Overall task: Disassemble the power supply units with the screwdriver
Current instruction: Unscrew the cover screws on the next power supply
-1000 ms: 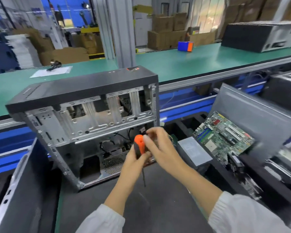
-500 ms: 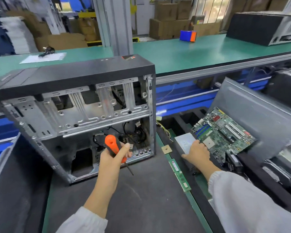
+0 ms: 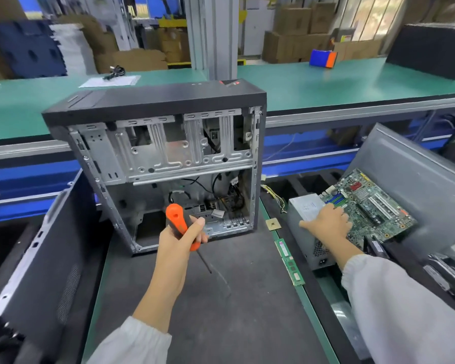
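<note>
An opened black computer case (image 3: 158,101) stands upright on the dark mat, its bare metal frame facing me. In front of its lower opening my left hand (image 3: 177,243) grips an orange-handled screwdriver (image 3: 177,219), shaft pointing down and right. To the right, a grey power supply unit (image 3: 306,206) sits in a black foam tray. My right hand (image 3: 329,223) lies flat on its top, fingers spread. A green motherboard (image 3: 371,203) leans against the unit's right side.
A RAM stick (image 3: 289,262) and a small square chip (image 3: 273,223) lie on the green strip between mat and tray. A grey side panel (image 3: 415,174) leans behind the motherboard. Another case panel (image 3: 37,258) stands at left. A green conveyor (image 3: 326,82) runs behind.
My right hand left the screwdriver, moved right and settled on the power supply unit. My left hand stayed by the case with the screwdriver. My view shifted, so the case sits more central.
</note>
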`<state>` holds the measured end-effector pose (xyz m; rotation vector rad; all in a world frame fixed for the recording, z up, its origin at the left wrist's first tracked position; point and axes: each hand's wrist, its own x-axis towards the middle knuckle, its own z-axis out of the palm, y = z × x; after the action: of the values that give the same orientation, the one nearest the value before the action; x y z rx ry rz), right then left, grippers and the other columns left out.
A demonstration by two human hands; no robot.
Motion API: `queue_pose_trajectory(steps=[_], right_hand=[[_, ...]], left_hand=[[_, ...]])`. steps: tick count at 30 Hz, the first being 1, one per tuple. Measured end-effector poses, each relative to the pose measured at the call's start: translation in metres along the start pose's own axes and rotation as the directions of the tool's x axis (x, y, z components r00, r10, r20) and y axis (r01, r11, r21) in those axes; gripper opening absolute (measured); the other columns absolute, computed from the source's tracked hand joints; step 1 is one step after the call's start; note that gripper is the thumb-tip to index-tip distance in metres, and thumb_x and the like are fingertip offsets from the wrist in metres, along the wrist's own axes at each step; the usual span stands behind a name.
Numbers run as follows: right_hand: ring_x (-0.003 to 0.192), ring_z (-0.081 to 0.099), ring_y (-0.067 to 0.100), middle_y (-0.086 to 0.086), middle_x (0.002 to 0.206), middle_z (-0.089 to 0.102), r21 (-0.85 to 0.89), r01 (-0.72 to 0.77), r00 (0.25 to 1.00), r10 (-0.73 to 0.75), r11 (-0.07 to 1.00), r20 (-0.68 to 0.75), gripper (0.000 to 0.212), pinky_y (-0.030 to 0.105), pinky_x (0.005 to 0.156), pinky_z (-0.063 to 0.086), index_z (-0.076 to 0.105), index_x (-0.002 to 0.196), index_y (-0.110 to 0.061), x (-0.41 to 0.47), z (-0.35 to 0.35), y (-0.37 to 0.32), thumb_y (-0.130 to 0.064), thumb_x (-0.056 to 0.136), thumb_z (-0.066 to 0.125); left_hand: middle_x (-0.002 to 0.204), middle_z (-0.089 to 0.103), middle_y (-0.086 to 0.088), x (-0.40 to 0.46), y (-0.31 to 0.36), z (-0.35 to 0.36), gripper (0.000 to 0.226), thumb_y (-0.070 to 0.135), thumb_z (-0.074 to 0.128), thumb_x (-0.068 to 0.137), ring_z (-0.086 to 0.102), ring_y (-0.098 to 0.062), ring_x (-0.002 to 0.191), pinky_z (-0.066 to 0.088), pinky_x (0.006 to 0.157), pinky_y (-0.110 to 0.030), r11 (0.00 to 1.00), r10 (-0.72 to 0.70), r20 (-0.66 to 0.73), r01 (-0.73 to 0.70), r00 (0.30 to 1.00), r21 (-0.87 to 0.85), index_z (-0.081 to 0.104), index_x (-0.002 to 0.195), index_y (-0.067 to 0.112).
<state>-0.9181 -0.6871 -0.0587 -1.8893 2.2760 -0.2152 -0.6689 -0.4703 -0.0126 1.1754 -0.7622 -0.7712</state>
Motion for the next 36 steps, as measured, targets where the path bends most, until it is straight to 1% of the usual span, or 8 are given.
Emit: queue_pose_trajectory(steps=[5,11,17,21,24,28,33,36], right_hand=[[0.119,0.045,0.033,0.017,0.13,0.047,-0.119,0.108,0.981,-0.125,0.987,-0.147,0.092,0.042,0.096,0.037,0.04,0.128,-0.006,-0.039,-0.035,-0.017,-0.06,0.063,0.078],[0.109,0.048,0.031,0.012,0.118,0.05,-0.113,0.235,0.931,-0.257,0.965,-0.258,0.086,0.041,0.089,0.038,0.044,0.119,-0.009,-0.122,-0.055,-0.025,-0.059,0.058,0.078],[0.101,0.048,0.026,0.006,0.111,0.05,-0.216,0.35,0.906,-0.388,0.912,-0.17,0.082,0.036,0.085,0.035,0.043,0.115,-0.015,-0.207,-0.041,-0.043,-0.064,0.056,0.074],[0.097,0.045,0.025,0.006,0.11,0.048,-0.256,0.395,0.886,-0.44,0.882,-0.149,0.095,0.036,0.079,0.033,0.04,0.125,-0.01,-0.25,-0.033,-0.054,-0.064,0.053,0.072],[0.09,0.043,0.024,0.006,0.105,0.046,-0.3,0.414,0.871,-0.47,0.859,-0.143,0.088,0.036,0.074,0.03,0.043,0.119,-0.009,-0.279,-0.031,-0.067,-0.062,0.053,0.07],[0.088,0.04,0.024,0.01,0.104,0.043,-0.34,0.489,0.838,-0.541,0.803,-0.075,0.091,0.038,0.077,0.032,0.039,0.125,-0.001,-0.312,-0.022,-0.086,-0.057,0.06,0.069],[0.097,0.049,0.031,0.016,0.113,0.041,-0.446,0.506,0.82,-0.572,0.739,-0.019,0.073,0.039,0.084,0.041,0.03,0.133,0.008,-0.335,-0.009,-0.111,-0.036,0.083,0.061],[0.117,0.046,0.048,0.027,0.132,0.032,-0.537,0.526,0.814,-0.574,0.66,0.092,0.073,0.047,0.089,0.047,0.013,0.144,0.01,-0.352,0.013,-0.123,-0.029,0.095,0.05]], left_hand=[[0.054,0.046,0.004,-0.014,0.014,0.0,0.023,0.028,0.068,0.081,0.05,-0.018,0.06,0.054,0.073,-0.028,1.0,0.015,0.1,-0.016,0.995,0.009,0.056,0.06,0.025],[0.054,0.043,0.001,-0.037,0.033,-0.021,0.03,0.031,0.067,0.085,0.048,-0.017,0.057,0.054,0.073,-0.03,0.998,0.043,0.139,-0.037,0.989,-0.048,0.052,0.061,0.021],[0.054,0.041,0.001,-0.053,0.049,-0.045,0.037,0.031,0.067,0.087,0.048,-0.016,0.056,0.051,0.071,-0.029,0.998,0.039,0.148,-0.031,0.988,-0.057,0.049,0.055,0.026],[0.054,0.042,0.0,-0.061,0.053,-0.062,0.039,0.022,0.065,0.093,0.049,-0.016,0.056,0.052,0.074,-0.034,0.998,0.026,0.105,-0.02,0.994,-0.061,0.05,0.057,0.022],[0.055,0.042,-0.002,-0.068,0.053,-0.073,0.037,0.019,0.064,0.093,0.049,-0.017,0.058,0.053,0.075,-0.038,0.999,0.012,0.069,-0.009,0.998,-0.048,0.048,0.06,0.016],[0.055,0.043,-0.002,-0.075,0.045,-0.081,0.035,0.017,0.064,0.092,0.05,-0.016,0.059,0.053,0.072,-0.033,0.999,-0.026,0.026,0.027,0.999,-0.036,0.047,0.062,0.011],[0.053,0.045,0.002,-0.076,0.041,-0.09,0.034,0.016,0.065,0.092,0.05,-0.012,0.054,0.056,0.076,-0.04,0.998,-0.045,0.003,0.045,0.999,-0.049,0.05,0.061,0.014],[0.052,0.045,0.002,-0.073,0.04,-0.096,0.036,0.014,0.063,0.093,0.049,-0.012,0.053,0.054,0.069,-0.031,0.997,-0.012,-0.042,0.009,0.999,-0.08,0.051,0.059,0.018]])
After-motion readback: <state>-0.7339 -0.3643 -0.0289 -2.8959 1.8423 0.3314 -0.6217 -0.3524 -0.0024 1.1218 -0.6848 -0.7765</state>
